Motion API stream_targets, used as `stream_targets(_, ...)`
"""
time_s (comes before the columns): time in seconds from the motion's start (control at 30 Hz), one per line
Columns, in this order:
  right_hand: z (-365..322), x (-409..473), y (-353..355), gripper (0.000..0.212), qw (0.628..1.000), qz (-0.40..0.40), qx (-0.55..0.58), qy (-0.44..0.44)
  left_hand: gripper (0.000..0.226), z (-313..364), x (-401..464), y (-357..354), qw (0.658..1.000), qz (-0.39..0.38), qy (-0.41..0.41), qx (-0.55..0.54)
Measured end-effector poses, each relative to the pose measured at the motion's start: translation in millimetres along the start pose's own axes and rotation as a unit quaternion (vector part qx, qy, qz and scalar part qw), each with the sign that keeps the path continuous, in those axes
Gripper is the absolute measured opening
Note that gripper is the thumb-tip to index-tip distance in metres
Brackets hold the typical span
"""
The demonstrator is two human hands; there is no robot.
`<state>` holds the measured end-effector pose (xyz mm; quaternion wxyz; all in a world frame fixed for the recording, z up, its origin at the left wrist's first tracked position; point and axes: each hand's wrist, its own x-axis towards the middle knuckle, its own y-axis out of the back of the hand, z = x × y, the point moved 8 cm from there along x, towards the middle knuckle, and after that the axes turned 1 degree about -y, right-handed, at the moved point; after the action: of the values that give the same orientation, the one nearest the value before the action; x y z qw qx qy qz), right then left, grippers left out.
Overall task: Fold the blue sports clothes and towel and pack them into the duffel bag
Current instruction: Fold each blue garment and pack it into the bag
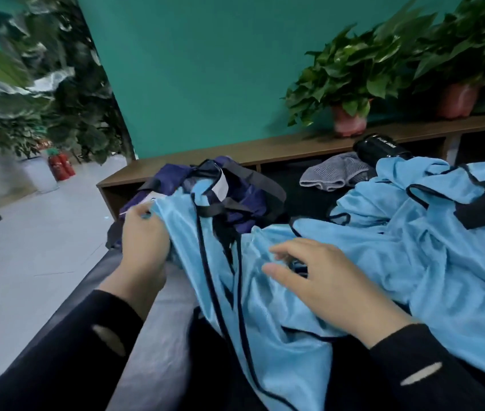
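Left hand [143, 238] pinching the near edge of a blue sports shirt [253, 292], right hand [324, 280] loose-fingered, resting flat on the same cloth. Shirt's long axis running from 12 to 6 o'clock on the desk [158, 336]. Duffel bag [244, 200] unpacked at 12 o'clock, nearer the left grip. More blue clothes [430, 226] heaped at 2 o'clock.
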<state>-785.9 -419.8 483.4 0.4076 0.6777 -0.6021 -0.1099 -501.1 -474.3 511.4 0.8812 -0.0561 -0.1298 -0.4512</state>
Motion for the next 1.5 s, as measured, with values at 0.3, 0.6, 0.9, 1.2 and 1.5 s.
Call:
stream_targets(0.3, 27, 0, -32, 0.065, 0.983, -0.098, -0.131, -0.087, 0.062, -61, -105, -39, 0.776, -0.311, -0.225, 0.500)
stream_targets(0.6, 6, 4, 5, 0.034, 0.982, 0.145, 0.098, -0.067, 0.020, 14, -10, 6, 0.904, -0.119, -0.227, 0.341)
stream_targets(0.9, 18, 16, -30, 0.060, 0.978, 0.000, 0.155, -0.138, 0.016, -9, -51, 36, 0.934, -0.094, -0.161, 0.305)
stream_targets(1.2, 26, 12, -46, 0.071, 0.989, -0.058, 0.085, -0.104, 0.074, -60, -86, 27, 0.884, -0.264, -0.171, 0.345)
stream_targets(1.5, -31, -25, -16, 0.026, 0.955, 0.061, 0.257, -0.136, 0.032, -5, -69, 94, 0.992, -0.073, -0.095, 0.045)
